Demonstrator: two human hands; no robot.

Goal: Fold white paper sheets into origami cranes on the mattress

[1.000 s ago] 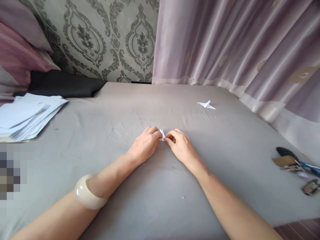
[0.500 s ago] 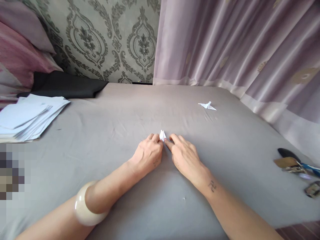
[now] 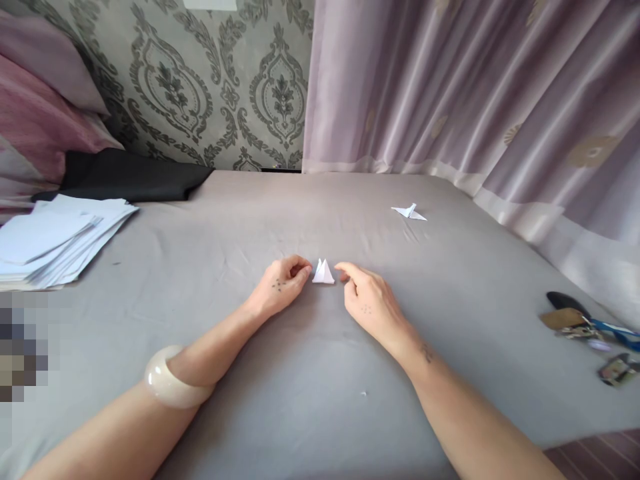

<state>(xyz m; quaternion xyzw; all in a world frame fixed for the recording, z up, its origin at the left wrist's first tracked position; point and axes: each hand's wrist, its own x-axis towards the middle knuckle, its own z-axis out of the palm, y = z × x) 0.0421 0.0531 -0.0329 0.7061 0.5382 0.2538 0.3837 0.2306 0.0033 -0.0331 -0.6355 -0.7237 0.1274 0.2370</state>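
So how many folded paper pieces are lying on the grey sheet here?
2. One small folded paper piece lies between the left hand and right hand, touched by neither. The other, a folded paper bird, lies farther back to the right, near the curtain. None looks hidden.

1. Bare grey bed (image 3: 300, 360) lies open around the small folded paper (image 3: 323, 272).
2. Far left: paper stack (image 3: 55, 237) blocks (black cloth (image 3: 130, 177) behind).
3. Right edge: keys and clutter (image 3: 590, 330); folded paper bird (image 3: 409, 213) beyond.

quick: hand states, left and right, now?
Left hand: fingers curled, empty, fingertips just beside the small folded white paper.
Right hand: loosely open, empty, index finger pointing toward the paper, not touching.
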